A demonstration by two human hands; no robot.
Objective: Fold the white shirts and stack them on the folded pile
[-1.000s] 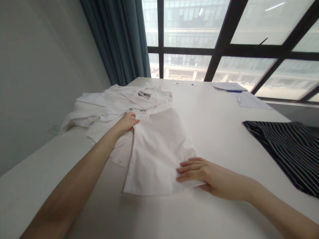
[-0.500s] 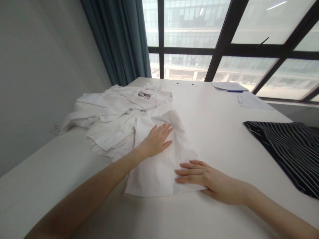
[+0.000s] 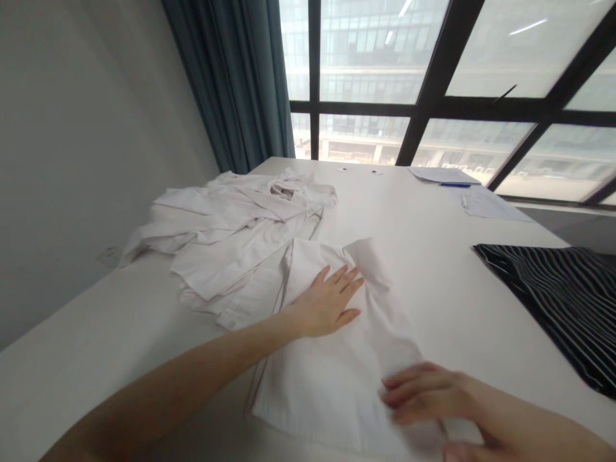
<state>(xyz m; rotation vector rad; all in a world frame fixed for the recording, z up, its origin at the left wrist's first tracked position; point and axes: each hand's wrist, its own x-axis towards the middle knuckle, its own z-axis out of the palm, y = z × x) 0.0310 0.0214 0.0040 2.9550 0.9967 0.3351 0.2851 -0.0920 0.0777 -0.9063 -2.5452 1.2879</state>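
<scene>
A folded white garment (image 3: 332,378), probably a shirt, lies on the white table in front of me. My left hand (image 3: 330,305) rests flat on its upper middle, palm down and fingers spread. Over the near right corner is my right hand (image 3: 433,398), slightly blurred. Its fingers lie on the cloth, a little bent, with the thumb apart near the bottom edge of the view. To the left and behind, touching or close to the folded piece, a loose heap of white shirts (image 3: 231,218) spreads out, with a small button and a collar-like opening showing.
A black garment with white stripes (image 3: 543,289) lies at the right on the white table (image 3: 418,256). Papers (image 3: 491,204) and a blue pen (image 3: 455,185) are at the far right. Beyond stand windows and a blue curtain (image 3: 240,77); a grey wall is at left.
The folded white garment has slid toward me and to the right, away from the heap. Both hands have moved along with it, the right one further toward the near edge.
</scene>
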